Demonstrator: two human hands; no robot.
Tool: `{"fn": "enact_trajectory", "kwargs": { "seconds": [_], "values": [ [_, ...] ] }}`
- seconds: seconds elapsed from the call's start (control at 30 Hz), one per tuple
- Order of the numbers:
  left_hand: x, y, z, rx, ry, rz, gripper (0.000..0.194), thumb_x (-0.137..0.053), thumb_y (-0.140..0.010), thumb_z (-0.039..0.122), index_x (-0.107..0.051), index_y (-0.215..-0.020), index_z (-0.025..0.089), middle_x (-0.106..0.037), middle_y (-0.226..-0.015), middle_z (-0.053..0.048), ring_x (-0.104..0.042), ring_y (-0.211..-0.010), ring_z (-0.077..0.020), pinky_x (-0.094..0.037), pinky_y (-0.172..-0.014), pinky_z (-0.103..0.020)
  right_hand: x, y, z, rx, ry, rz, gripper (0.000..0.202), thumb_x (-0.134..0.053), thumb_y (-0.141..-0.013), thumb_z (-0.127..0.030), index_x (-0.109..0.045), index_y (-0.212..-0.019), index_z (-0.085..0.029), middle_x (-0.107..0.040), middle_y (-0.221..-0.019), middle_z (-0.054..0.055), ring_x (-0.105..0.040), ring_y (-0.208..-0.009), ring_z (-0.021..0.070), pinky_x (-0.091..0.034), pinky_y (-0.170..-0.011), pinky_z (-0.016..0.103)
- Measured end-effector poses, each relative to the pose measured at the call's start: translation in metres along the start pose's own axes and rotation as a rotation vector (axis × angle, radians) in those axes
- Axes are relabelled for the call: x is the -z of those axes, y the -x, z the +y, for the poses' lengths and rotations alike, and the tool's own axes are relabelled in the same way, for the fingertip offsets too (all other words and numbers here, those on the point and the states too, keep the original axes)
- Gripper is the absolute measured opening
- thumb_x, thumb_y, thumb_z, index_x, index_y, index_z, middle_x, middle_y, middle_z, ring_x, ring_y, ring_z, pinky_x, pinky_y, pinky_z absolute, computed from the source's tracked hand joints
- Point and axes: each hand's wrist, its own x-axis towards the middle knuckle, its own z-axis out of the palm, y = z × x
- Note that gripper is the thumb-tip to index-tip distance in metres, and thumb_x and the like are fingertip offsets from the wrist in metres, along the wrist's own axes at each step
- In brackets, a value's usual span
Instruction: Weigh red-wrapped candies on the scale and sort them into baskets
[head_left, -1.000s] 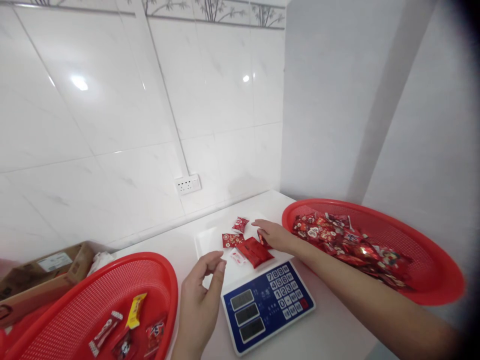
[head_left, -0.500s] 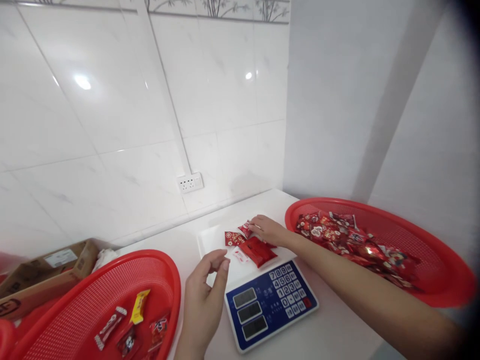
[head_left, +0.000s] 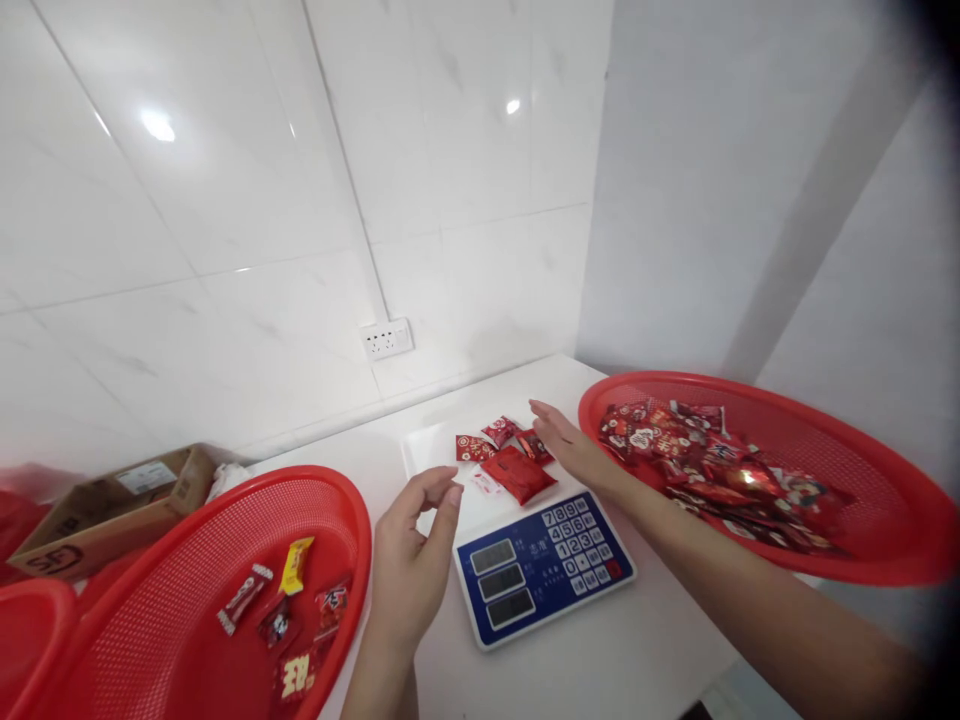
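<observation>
A scale with a white pan and a blue keypad panel stands on the white table. Several red candy packets lie on the pan, among them a plain red one nearest the keypad and a patterned one at the left. My left hand hovers at the pan's near left side, thumb and fingers apart, holding nothing. To the right of the packets is my right hand, its fingers stretched out and nothing in it.
At the right, a red basket holds a heap of red packets. Another red basket at the left has several candies, one of them yellow. Behind it is a cardboard box. A socket is on the wall.
My right hand has come away from the packets toward the right, and its fingers have straightened. A packet it partly hid now shows. The view has tilted down a little.
</observation>
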Motion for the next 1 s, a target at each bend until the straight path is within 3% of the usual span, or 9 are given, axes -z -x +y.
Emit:
{"fn": "enact_trajectory", "kwargs": {
  "seconds": [0.07, 0.17, 0.27, 0.33, 0.43, 0.63, 0.87, 1.0],
  "values": [
    [0.002, 0.000, -0.001, -0.027, 0.028, 0.052, 0.021, -0.057, -0.084, 0.036, -0.063, -0.099, 0.022, -0.068, -0.085, -0.002, -0.063, -0.084, -0.0147, -0.048, -0.079, -0.029, 0.010, 0.020, -0.001, 0.036, -0.076, 0.116, 0.053, -0.041, -0.087, -0.058, -0.046, -0.127, -0.024, -0.051, -0.135, 0.011, -0.045, -0.126, 0.0241, -0.036, -0.105, 0.043],
    [0.004, 0.000, -0.001, -0.098, 0.113, 0.193, 0.018, -0.058, -0.084, 0.032, -0.063, -0.098, 0.022, -0.067, -0.080, 0.000, -0.063, -0.080, -0.0124, -0.050, -0.077, -0.026, 0.022, 0.065, 0.005, 0.088, -0.077, 0.307, 0.041, -0.047, -0.086, -0.054, -0.055, -0.113, -0.024, -0.066, -0.109, 0.009, -0.063, -0.097, 0.0222, -0.050, -0.086, 0.039],
    [0.004, 0.000, 0.003, -0.158, 0.198, 0.316, 0.013, -0.057, -0.085, 0.029, -0.063, -0.095, 0.022, -0.066, -0.075, 0.002, -0.063, -0.074, -0.0104, -0.051, -0.072, -0.023, 0.027, 0.115, 0.019, 0.148, 0.046, 0.390, 0.030, -0.048, -0.087, -0.050, -0.061, -0.089, -0.023, -0.066, -0.075, 0.003, -0.062, -0.066, 0.0171, -0.052, -0.062, 0.029],
    [0.003, 0.000, 0.005, -0.165, 0.237, 0.355, 0.013, -0.057, -0.085, 0.028, -0.064, -0.094, 0.022, -0.066, -0.073, 0.002, -0.063, -0.071, -0.0102, -0.051, -0.070, -0.023, 0.025, 0.143, 0.029, 0.153, 0.126, 0.342, 0.032, -0.046, -0.088, -0.047, -0.058, -0.072, -0.022, -0.058, -0.060, 0.000, -0.055, -0.053, 0.0144, -0.047, -0.050, 0.025],
    [0.000, 0.001, 0.007, -0.149, 0.243, 0.376, 0.014, -0.057, -0.085, 0.029, -0.064, -0.094, 0.021, -0.066, -0.072, 0.002, -0.064, -0.071, -0.0107, -0.052, -0.070, -0.024, 0.015, 0.171, 0.042, 0.116, 0.166, 0.170, 0.036, -0.042, -0.090, -0.043, -0.051, -0.062, -0.022, -0.052, -0.053, -0.002, -0.051, -0.047, 0.0129, -0.042, -0.044, 0.023],
    [-0.005, 0.004, 0.008, -0.120, 0.213, 0.334, 0.014, -0.057, -0.086, 0.031, -0.064, -0.094, 0.022, -0.066, -0.072, 0.002, -0.064, -0.072, -0.0108, -0.052, -0.071, -0.025, -0.008, 0.189, 0.048, 0.173, 0.235, -0.232, 0.041, -0.036, -0.093, -0.041, -0.049, -0.060, -0.021, -0.056, -0.055, 0.000, -0.053, -0.051, 0.0134, -0.041, -0.051, 0.024],
    [-0.007, 0.003, 0.005, -0.091, 0.133, 0.285, 0.014, -0.056, -0.086, 0.032, -0.063, -0.094, 0.023, -0.066, -0.073, 0.003, -0.064, -0.073, -0.0098, -0.051, -0.072, -0.022, -0.010, 0.186, 0.045, 0.098, 0.230, -0.252, 0.047, -0.030, -0.093, -0.049, -0.047, -0.059, -0.021, -0.055, -0.055, 0.001, -0.052, -0.052, 0.0137, -0.042, -0.052, 0.025],
    [-0.012, -0.002, -0.002, -0.028, -0.016, 0.067, 0.019, -0.056, -0.085, 0.035, -0.062, -0.099, 0.024, -0.069, -0.085, 0.000, -0.064, -0.084, -0.0141, -0.051, -0.079, -0.029, -0.009, 0.187, 0.046, 0.099, 0.223, -0.234, 0.049, -0.029, -0.092, -0.052, -0.048, -0.059, -0.021, -0.056, -0.055, 0.002, -0.052, -0.052, 0.0138, -0.042, -0.052, 0.025]
  ]
}}
